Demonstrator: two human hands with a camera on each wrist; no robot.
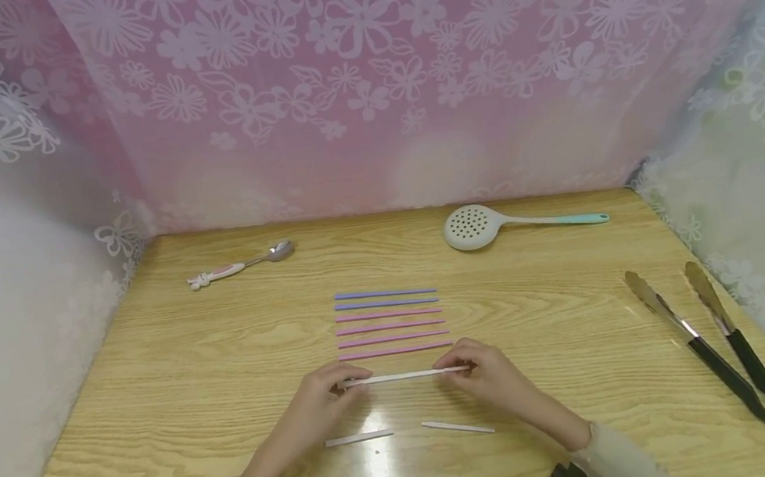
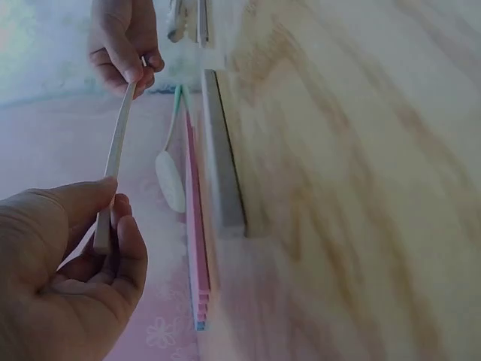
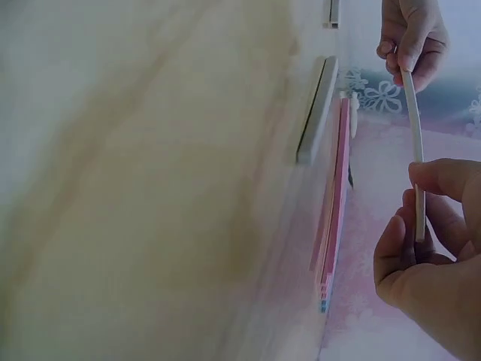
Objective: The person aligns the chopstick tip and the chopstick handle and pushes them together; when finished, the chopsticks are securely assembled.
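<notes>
Both hands hold one white chopstick (image 1: 401, 376) level, raised above the table. Its left end is pinched between the thumb and fingers of my left hand (image 1: 325, 393). At the other end, the right hand (image 1: 485, 368) pinches it the same way. In the right wrist view, the chopstick (image 3: 415, 128) runs between the two hands. Below them on the wood lie two shorter white sticks, one at left (image 1: 359, 437) and one at right (image 1: 458, 426). Just beyond the hands, several pink chopsticks (image 1: 394, 339) and two blue chopsticks (image 1: 386, 302) lie in parallel rows.
A spoon with a pink and white handle (image 1: 223, 273) lies at the back left. At the back right is a slotted skimmer (image 1: 472, 227) with a green handle end. Black-handled metal tongs (image 1: 730, 364) lie spread at the right. Flowered cloth (image 1: 368, 114) hangs behind the wooden table (image 1: 190, 355).
</notes>
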